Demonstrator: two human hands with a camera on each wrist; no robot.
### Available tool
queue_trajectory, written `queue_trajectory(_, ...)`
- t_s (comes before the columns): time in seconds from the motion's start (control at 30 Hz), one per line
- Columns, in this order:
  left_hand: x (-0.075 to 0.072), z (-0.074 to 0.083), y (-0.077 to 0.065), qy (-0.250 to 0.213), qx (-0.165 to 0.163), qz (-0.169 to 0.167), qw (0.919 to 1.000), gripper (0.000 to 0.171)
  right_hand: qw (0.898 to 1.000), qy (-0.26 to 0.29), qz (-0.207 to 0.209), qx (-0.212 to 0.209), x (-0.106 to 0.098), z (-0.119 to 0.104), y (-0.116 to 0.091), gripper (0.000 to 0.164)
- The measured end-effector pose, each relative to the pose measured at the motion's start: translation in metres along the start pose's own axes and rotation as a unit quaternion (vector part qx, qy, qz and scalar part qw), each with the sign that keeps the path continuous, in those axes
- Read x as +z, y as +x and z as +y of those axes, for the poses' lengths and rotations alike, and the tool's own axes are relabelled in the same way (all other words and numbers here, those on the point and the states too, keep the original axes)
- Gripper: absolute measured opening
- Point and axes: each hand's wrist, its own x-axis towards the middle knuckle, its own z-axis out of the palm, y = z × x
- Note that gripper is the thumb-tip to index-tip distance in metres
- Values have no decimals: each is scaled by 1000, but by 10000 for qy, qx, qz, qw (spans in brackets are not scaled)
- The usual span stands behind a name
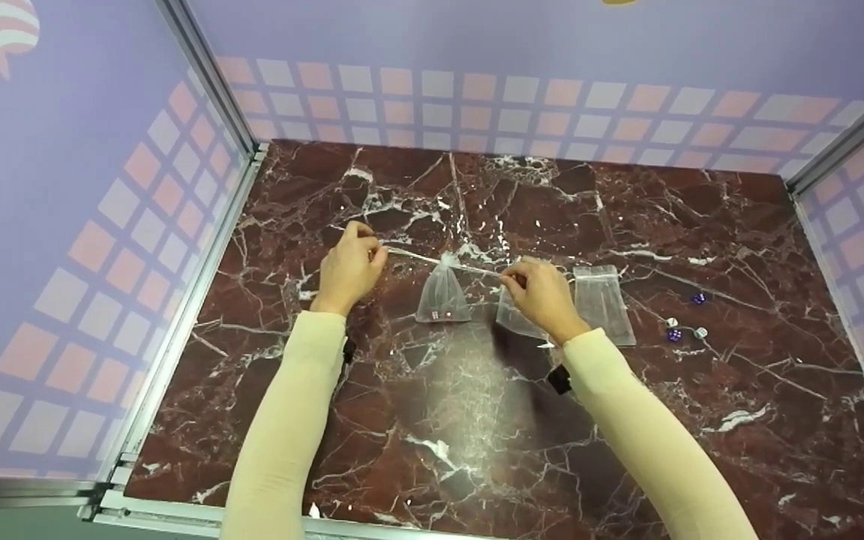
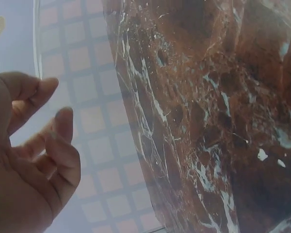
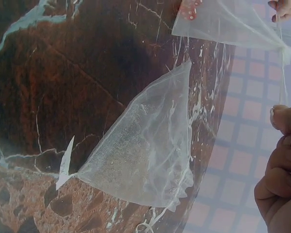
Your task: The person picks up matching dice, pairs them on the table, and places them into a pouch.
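Note:
A small sheer white drawstring pouch (image 1: 443, 296) hangs or stands between the hands, its neck gathered tight. Small red dice with white dots (image 3: 189, 9) show through its bottom. My left hand (image 1: 348, 266) pinches the drawstring (image 1: 413, 255) on the left side. From the right, my right hand (image 1: 541, 292) pinches the other end between thumb and index finger, and the string runs taut across. In the left wrist view the string is hard to make out at the left hand (image 2: 39, 150). Beneath the right hand lies a second sheer pouch (image 3: 140, 145), flat, partly hidden in the head view.
A third flat sheer pouch (image 1: 604, 307) lies right of the right hand. Farther right are a blue-purple die (image 1: 698, 298), another purple die (image 1: 673, 335) and small white dice (image 1: 701, 332). Patterned panels (image 1: 439, 97) wall in the marbled table (image 1: 432, 457) at back and sides.

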Motion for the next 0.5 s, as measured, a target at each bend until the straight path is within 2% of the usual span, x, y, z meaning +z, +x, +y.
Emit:
queue_trajectory(0.2,5,4,0,-271,-231,-79,9993,32,9993,271,-156,183,-6,6,-5,32)
queue_trajectory(0.5,20,15,-3,-770,44,-333,9965,52,9989,387,-124,252,-11,17,-16,33)
